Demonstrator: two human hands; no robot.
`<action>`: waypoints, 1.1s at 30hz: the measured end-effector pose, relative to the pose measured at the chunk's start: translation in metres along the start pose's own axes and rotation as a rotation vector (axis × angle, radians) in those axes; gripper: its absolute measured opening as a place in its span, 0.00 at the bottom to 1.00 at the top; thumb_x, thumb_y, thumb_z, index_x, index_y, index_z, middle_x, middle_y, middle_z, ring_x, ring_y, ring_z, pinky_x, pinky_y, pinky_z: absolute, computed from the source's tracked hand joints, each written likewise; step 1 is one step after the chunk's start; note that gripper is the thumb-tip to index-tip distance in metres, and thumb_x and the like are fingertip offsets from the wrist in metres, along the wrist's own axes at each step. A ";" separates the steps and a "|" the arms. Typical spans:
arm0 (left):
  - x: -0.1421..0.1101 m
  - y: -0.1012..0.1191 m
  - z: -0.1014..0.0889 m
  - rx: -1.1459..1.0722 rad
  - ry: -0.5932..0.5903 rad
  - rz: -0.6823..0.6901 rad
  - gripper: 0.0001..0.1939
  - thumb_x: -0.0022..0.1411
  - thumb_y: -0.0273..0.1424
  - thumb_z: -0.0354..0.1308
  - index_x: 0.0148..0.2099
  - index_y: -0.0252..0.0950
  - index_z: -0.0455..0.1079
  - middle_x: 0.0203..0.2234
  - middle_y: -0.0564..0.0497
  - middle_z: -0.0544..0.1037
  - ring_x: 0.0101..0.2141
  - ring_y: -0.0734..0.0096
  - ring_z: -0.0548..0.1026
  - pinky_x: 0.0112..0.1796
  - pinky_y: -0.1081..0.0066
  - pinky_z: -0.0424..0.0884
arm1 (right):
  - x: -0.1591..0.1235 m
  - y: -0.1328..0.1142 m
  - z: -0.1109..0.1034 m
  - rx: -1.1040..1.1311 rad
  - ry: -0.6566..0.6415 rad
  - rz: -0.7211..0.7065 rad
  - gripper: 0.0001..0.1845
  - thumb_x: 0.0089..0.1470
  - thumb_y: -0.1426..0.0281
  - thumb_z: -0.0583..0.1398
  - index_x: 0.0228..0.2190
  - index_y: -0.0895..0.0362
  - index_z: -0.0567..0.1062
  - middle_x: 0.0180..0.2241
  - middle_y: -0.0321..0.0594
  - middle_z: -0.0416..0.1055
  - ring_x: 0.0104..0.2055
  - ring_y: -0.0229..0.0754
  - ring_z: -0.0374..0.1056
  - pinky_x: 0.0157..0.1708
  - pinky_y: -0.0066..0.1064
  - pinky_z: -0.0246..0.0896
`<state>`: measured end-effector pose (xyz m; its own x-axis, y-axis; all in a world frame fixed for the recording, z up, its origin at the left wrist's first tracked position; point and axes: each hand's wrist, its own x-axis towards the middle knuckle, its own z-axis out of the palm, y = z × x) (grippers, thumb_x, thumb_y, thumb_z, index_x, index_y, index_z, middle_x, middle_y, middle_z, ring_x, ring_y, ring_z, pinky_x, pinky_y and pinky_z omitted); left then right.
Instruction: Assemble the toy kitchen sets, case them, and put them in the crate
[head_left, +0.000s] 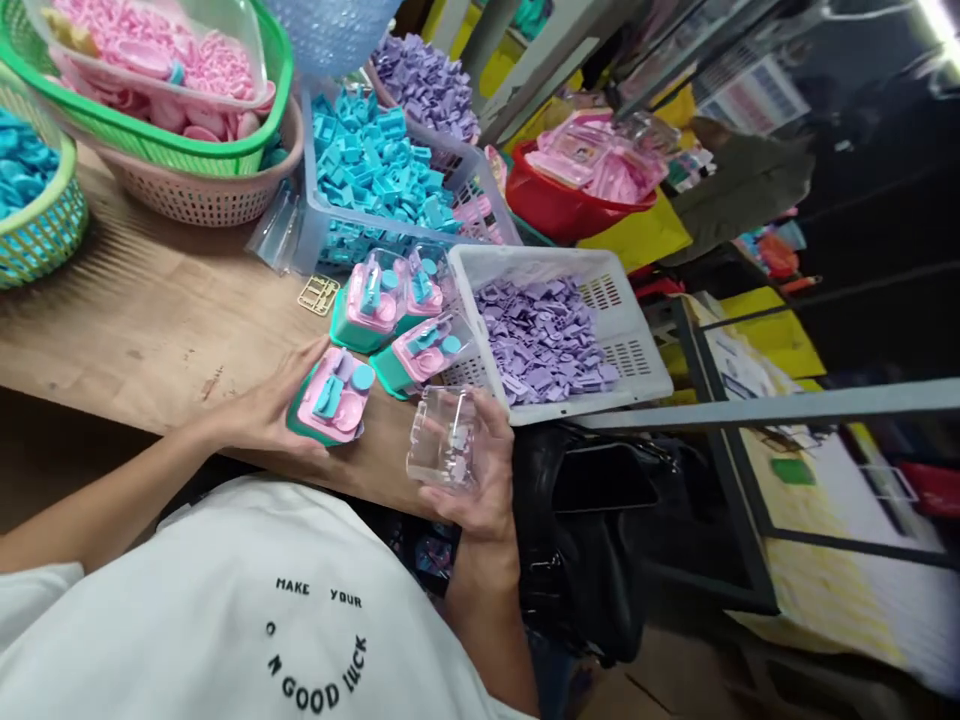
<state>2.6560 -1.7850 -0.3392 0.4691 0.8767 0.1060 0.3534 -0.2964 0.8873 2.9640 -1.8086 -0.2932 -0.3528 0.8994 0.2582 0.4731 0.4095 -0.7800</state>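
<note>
Left hand: your grip is closed round the sides of a boxy toy with a teal base and pink top, at the tabletop's near edge. Likely held low to steady it and leave its blue top pieces uncovered. Can't tell whether it rests on the wood.

Right hand: your grip is closed on a clear, box-shaped plastic cover, by the same edge. Fingers sit on its right side, probably keeping the left side free.

Just beyond: three similar toys with clear covers, crowding reach toward the far edge. White plastic basket of purple pieces hems in your right side. Farther back, translucent basket of blue pieces.
</note>
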 end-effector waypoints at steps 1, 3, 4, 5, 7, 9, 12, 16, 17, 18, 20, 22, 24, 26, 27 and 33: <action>0.004 -0.007 0.002 -0.013 -0.022 0.012 0.65 0.50 0.48 0.73 0.78 0.40 0.38 0.73 0.36 0.51 0.72 0.40 0.50 0.69 0.44 0.53 | 0.012 -0.011 -0.001 -0.047 -0.054 -0.018 0.53 0.51 0.46 0.64 0.68 0.48 0.48 0.65 0.55 0.48 0.68 0.62 0.57 0.52 0.54 0.73; 0.011 -0.017 0.012 -0.071 -0.036 0.042 0.64 0.51 0.48 0.72 0.78 0.40 0.37 0.72 0.36 0.53 0.71 0.42 0.52 0.69 0.47 0.53 | 0.035 -0.030 0.003 -0.181 -0.179 -0.069 0.55 0.47 0.49 0.69 0.68 0.46 0.51 0.65 0.52 0.48 0.69 0.63 0.55 0.53 0.52 0.73; 0.015 -0.021 0.020 -0.097 -0.008 0.056 0.63 0.52 0.49 0.72 0.77 0.40 0.37 0.72 0.36 0.53 0.71 0.43 0.53 0.69 0.48 0.54 | 0.046 -0.037 0.008 -0.246 -0.227 -0.105 0.54 0.46 0.51 0.70 0.67 0.46 0.53 0.65 0.52 0.48 0.69 0.62 0.54 0.54 0.53 0.72; 0.017 -0.022 0.029 -0.115 0.046 0.064 0.63 0.52 0.49 0.72 0.77 0.40 0.38 0.71 0.36 0.54 0.70 0.43 0.55 0.68 0.48 0.55 | 0.055 -0.043 0.013 -0.305 -0.262 -0.146 0.52 0.47 0.52 0.71 0.66 0.46 0.56 0.65 0.51 0.49 0.68 0.62 0.55 0.56 0.53 0.71; 0.020 -0.022 0.051 -0.109 0.204 0.070 0.64 0.49 0.49 0.74 0.76 0.39 0.40 0.69 0.35 0.57 0.68 0.42 0.58 0.67 0.47 0.58 | 0.069 -0.048 0.021 -0.398 -0.320 -0.227 0.46 0.50 0.56 0.70 0.65 0.47 0.59 0.64 0.50 0.50 0.68 0.60 0.56 0.61 0.56 0.66; 0.020 -0.020 0.070 -0.080 0.339 0.072 0.63 0.47 0.48 0.74 0.75 0.37 0.43 0.65 0.34 0.62 0.64 0.41 0.64 0.64 0.47 0.62 | 0.075 -0.047 0.025 -0.451 -0.379 -0.274 0.42 0.54 0.60 0.69 0.65 0.47 0.60 0.63 0.49 0.51 0.67 0.58 0.56 0.65 0.57 0.61; 0.020 -0.017 0.085 -0.055 0.406 0.071 0.58 0.47 0.48 0.73 0.72 0.37 0.47 0.61 0.35 0.67 0.59 0.43 0.69 0.59 0.49 0.66 | 0.078 -0.041 0.023 -0.466 -0.460 -0.262 0.43 0.55 0.61 0.68 0.67 0.46 0.58 0.63 0.49 0.52 0.68 0.59 0.55 0.66 0.57 0.60; 0.019 -0.017 0.083 -0.056 0.384 0.047 0.54 0.47 0.47 0.71 0.69 0.36 0.49 0.60 0.36 0.68 0.58 0.45 0.69 0.57 0.51 0.66 | 0.078 -0.034 0.020 -0.431 -0.516 -0.216 0.48 0.53 0.57 0.70 0.68 0.45 0.56 0.64 0.50 0.50 0.68 0.61 0.56 0.64 0.59 0.63; 0.019 -0.017 0.082 -0.060 0.377 0.040 0.53 0.48 0.46 0.71 0.68 0.35 0.49 0.59 0.37 0.68 0.58 0.45 0.69 0.57 0.52 0.65 | 0.078 -0.033 0.020 -0.421 -0.523 -0.213 0.48 0.53 0.57 0.70 0.68 0.45 0.56 0.64 0.50 0.50 0.68 0.61 0.56 0.64 0.59 0.63; 0.019 -0.016 0.082 -0.063 0.371 0.031 0.52 0.48 0.45 0.70 0.68 0.35 0.49 0.59 0.37 0.69 0.57 0.46 0.69 0.57 0.52 0.65 | 0.078 -0.031 0.021 -0.412 -0.525 -0.215 0.48 0.53 0.57 0.70 0.68 0.44 0.56 0.64 0.51 0.50 0.68 0.62 0.56 0.64 0.59 0.62; 0.019 -0.016 0.082 -0.067 0.357 0.014 0.50 0.49 0.45 0.70 0.67 0.35 0.51 0.59 0.37 0.69 0.57 0.46 0.69 0.56 0.53 0.65 | 0.078 -0.029 0.022 -0.397 -0.515 -0.226 0.47 0.53 0.56 0.70 0.68 0.44 0.56 0.64 0.51 0.50 0.68 0.62 0.56 0.63 0.60 0.62; 0.019 -0.016 0.083 -0.059 0.354 0.006 0.51 0.49 0.48 0.70 0.67 0.35 0.51 0.59 0.37 0.69 0.57 0.45 0.69 0.56 0.53 0.65 | 0.077 -0.026 0.024 -0.387 -0.498 -0.240 0.47 0.53 0.55 0.70 0.67 0.43 0.57 0.64 0.50 0.50 0.67 0.63 0.57 0.63 0.61 0.63; 0.019 -0.017 0.085 -0.049 0.361 0.010 0.52 0.49 0.51 0.70 0.67 0.35 0.51 0.60 0.36 0.68 0.57 0.44 0.69 0.56 0.52 0.64 | 0.076 -0.024 0.024 -0.381 -0.491 -0.245 0.46 0.53 0.54 0.70 0.67 0.43 0.58 0.63 0.50 0.51 0.67 0.63 0.57 0.63 0.62 0.63; 0.019 -0.018 0.086 -0.047 0.364 0.017 0.53 0.49 0.51 0.69 0.68 0.34 0.50 0.60 0.35 0.68 0.58 0.44 0.68 0.57 0.51 0.64 | 0.075 -0.022 0.025 -0.371 -0.494 -0.237 0.45 0.52 0.55 0.70 0.66 0.43 0.58 0.63 0.50 0.51 0.67 0.62 0.56 0.63 0.62 0.62; 0.019 -0.018 0.086 -0.049 0.363 0.018 0.53 0.50 0.51 0.69 0.68 0.34 0.50 0.61 0.35 0.68 0.58 0.44 0.68 0.57 0.51 0.64 | 0.075 -0.022 0.025 -0.367 -0.498 -0.227 0.45 0.52 0.56 0.70 0.66 0.43 0.59 0.64 0.50 0.50 0.67 0.62 0.56 0.63 0.61 0.62; 0.018 -0.017 0.083 -0.078 0.328 -0.008 0.52 0.49 0.48 0.69 0.69 0.34 0.50 0.62 0.34 0.67 0.59 0.44 0.67 0.58 0.51 0.63 | 0.079 -0.033 0.025 -0.392 -0.553 -0.179 0.47 0.51 0.64 0.71 0.66 0.45 0.57 0.62 0.49 0.50 0.67 0.60 0.57 0.64 0.59 0.62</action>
<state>2.7259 -1.7957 -0.3897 0.1762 0.9580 0.2265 0.2869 -0.2701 0.9191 2.9001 -1.7548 -0.2610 -0.7621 0.6458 -0.0459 0.5893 0.6625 -0.4624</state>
